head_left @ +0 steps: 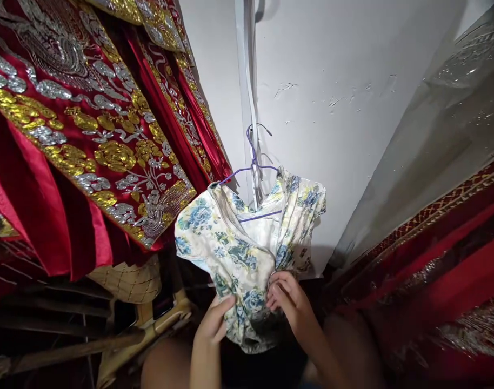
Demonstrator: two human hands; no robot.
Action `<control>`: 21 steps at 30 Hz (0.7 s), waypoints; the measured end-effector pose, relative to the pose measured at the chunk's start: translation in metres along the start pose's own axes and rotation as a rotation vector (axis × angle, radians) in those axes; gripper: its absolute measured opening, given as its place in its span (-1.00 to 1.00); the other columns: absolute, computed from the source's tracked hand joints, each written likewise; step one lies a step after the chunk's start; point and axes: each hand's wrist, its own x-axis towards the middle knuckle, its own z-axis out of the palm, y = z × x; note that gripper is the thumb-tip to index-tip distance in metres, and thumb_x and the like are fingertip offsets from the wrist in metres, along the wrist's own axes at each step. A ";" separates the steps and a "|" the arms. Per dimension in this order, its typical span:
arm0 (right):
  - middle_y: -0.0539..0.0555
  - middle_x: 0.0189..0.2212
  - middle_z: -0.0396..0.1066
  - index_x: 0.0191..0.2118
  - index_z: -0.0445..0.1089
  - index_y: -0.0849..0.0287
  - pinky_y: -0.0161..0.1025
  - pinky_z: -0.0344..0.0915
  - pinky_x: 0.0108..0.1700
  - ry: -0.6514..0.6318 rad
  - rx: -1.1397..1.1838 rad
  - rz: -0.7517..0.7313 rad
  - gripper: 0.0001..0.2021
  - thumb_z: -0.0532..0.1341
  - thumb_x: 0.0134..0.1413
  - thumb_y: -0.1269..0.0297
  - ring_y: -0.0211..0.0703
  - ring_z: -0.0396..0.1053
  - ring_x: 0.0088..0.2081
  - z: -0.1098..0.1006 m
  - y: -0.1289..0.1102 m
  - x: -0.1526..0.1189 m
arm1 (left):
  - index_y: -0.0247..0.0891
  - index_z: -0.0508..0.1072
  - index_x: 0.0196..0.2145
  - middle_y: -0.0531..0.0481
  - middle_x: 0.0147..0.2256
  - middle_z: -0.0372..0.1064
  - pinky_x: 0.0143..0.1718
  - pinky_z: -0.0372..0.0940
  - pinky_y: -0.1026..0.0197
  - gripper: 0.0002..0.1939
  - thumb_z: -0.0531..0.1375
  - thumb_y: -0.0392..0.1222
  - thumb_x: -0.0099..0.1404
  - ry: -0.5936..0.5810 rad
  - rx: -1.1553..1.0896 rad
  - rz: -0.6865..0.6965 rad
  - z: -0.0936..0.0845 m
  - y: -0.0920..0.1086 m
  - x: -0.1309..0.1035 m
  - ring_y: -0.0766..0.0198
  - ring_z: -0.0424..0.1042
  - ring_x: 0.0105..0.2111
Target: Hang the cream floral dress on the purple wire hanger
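Note:
A cream blouse (242, 259) with blue and green flowers and a wrapped V neckline fills the middle of the head view. It is draped on a purple wire hanger (252, 146), whose hook points up beside a white strip on the wall. My left hand (215, 319) grips the blouse's lower left side, thumb in front and fingers behind the cloth. Near the waist on the right, my right hand (285, 294) pinches the front of the blouse with curled fingers. The lower hem hangs over my lap in shadow.
Red garments (109, 135) with gold and silver sequin embroidery hang at the left. Below them stands a wooden chair frame (149, 332). A white wall (332, 108) rises ahead. More red clothing (441, 281) under clear plastic (445, 129) hangs at the right.

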 end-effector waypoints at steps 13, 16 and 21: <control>-0.11 -0.66 0.09 -0.43 0.19 0.08 -0.28 0.09 -0.56 0.137 -0.021 -0.005 -0.66 0.12 0.26 -0.04 -0.26 0.06 -0.62 0.015 0.008 0.021 | -0.19 0.50 0.05 -0.15 -0.09 0.58 0.06 0.41 -0.02 -0.27 0.50 -0.14 -0.14 0.005 -0.068 -0.018 0.004 -0.008 0.000 -0.13 0.51 0.03; -0.12 -0.70 0.07 -0.50 0.09 0.07 -0.28 0.09 -0.54 0.092 -0.022 0.007 -0.67 0.11 0.24 0.07 -0.27 0.04 -0.63 0.012 0.006 0.019 | -0.16 0.50 0.00 -0.11 -0.10 0.58 0.03 0.42 -0.01 -0.35 0.49 -0.13 -0.10 0.052 -0.080 -0.004 0.001 -0.009 0.008 -0.11 0.52 0.01; -0.10 -0.72 0.16 -0.48 0.22 0.12 -0.29 0.06 -0.51 0.146 -0.070 -0.006 -0.76 0.12 0.22 0.21 -0.29 0.09 -0.62 0.008 -0.002 0.012 | -0.16 0.52 -0.21 -0.08 -0.13 0.56 0.00 0.42 0.03 -0.69 0.39 -0.14 0.05 0.302 -0.064 0.125 0.001 -0.004 0.026 -0.06 0.50 0.03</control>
